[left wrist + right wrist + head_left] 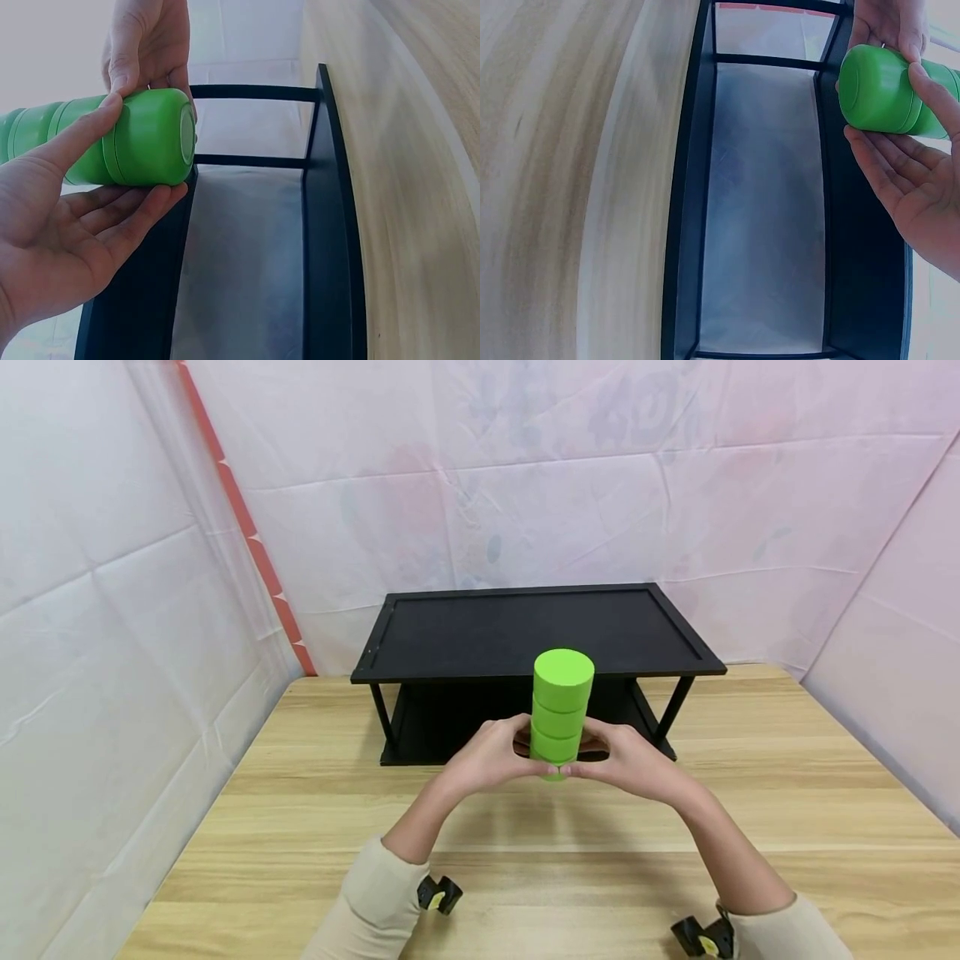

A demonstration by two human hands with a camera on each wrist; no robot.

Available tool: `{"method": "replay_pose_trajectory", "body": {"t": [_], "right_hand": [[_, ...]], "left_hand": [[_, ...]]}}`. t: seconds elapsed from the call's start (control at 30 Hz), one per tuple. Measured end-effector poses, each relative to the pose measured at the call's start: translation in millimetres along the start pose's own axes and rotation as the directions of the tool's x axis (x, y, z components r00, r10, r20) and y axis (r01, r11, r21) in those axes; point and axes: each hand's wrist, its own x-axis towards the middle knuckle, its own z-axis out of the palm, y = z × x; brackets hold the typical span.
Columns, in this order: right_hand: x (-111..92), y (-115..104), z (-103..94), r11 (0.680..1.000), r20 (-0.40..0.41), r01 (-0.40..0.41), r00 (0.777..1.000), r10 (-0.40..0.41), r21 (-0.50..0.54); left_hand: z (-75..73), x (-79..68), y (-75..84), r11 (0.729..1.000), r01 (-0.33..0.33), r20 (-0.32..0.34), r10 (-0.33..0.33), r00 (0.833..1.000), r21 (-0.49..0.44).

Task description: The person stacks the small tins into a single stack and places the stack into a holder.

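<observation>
A bright green cylinder [562,693] with several grooved bands around it is held upright in front of the black rack. My left hand [495,756] grips its lower part from the left, and my right hand [630,764] does the same from the right. The two thumbs nearly meet on the near side. In the left wrist view, the cylinder [154,139] shows a rounded end with a circular ring on its base. Thumb and fingers of the right hand [922,180] lie on opposite sides of it in the right wrist view.
Behind the hands stands a two-tier black rack [480,631] with a rimmed top and a lower shelf [450,727]. It rests on a light wood-grain table [315,852]. White sheeting [555,518] hangs behind and at both sides, with a red strip [251,531] at left.
</observation>
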Motion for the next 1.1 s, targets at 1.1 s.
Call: {"method": "replay_pose_trajectory", "body": {"t": [1.1], "right_hand": [[7.0, -7.2, -6.5, 0.999, -0.018, 0.023, 1.0, -0.023, 0.025]], "left_hand": [[-11.3, 4.5, 4.1, 1.0, -0.018, -0.01, 0.018, 1.0, 0.019]]}}
